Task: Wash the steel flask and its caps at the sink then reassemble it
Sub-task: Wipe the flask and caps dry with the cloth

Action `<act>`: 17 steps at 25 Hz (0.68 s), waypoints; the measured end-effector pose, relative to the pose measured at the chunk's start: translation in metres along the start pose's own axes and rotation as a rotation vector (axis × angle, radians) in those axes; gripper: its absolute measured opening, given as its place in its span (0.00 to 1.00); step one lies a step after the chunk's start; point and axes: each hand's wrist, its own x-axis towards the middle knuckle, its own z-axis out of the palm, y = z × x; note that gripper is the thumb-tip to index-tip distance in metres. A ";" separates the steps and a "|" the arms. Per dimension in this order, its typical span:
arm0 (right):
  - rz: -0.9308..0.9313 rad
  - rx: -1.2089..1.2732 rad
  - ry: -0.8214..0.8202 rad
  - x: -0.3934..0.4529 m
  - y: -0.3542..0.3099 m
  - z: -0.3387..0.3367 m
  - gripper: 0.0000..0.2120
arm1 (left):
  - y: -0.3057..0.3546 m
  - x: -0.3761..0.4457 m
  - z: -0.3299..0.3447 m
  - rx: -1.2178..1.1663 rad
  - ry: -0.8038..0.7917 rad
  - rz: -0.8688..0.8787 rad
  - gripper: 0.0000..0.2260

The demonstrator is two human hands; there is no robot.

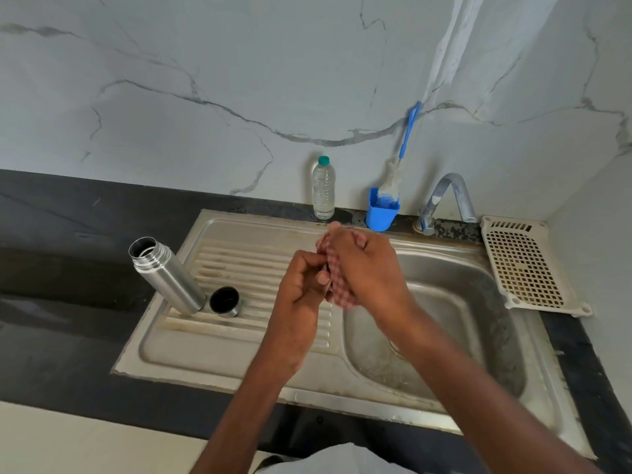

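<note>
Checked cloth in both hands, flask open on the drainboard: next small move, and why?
Probably free the left hand from the checked cloth and reach for the steel flask. Both hands, with the right hand, only bunch the cloth above the sink, while flask and cap stand apart, uncapped, on the drainboard, still unassembled.

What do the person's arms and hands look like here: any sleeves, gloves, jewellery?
Both forearms are bare up to the frame edge: no sleeves visible. The left hand and right hand wear no gloves, and no rings, watch or bracelets show. A bit of whitish clothing appears at the bottom edge.
</note>
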 end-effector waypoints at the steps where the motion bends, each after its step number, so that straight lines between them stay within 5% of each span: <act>1: 0.205 0.198 -0.030 0.003 -0.002 0.001 0.21 | 0.000 -0.002 0.003 0.037 0.050 0.046 0.08; 3: 0.248 0.357 -0.013 -0.003 0.000 0.007 0.21 | 0.004 -0.002 0.010 0.098 0.181 0.022 0.08; 5: -0.244 0.112 0.099 -0.019 0.016 0.017 0.13 | 0.014 0.004 0.012 -0.041 0.226 -0.230 0.08; 7: -0.790 -0.191 0.100 -0.022 0.039 0.011 0.11 | 0.020 0.008 0.007 -0.368 0.106 -0.458 0.10; 9: -0.927 -0.201 0.046 -0.010 0.050 0.009 0.15 | 0.024 0.011 -0.003 -0.575 0.061 -0.524 0.08; 12: -0.500 0.169 0.044 -0.017 0.038 0.027 0.15 | 0.016 0.014 -0.011 -0.523 0.132 -0.457 0.09; 17: 0.357 0.450 -0.091 -0.013 0.031 0.031 0.19 | -0.020 0.018 -0.042 0.056 0.437 -0.124 0.13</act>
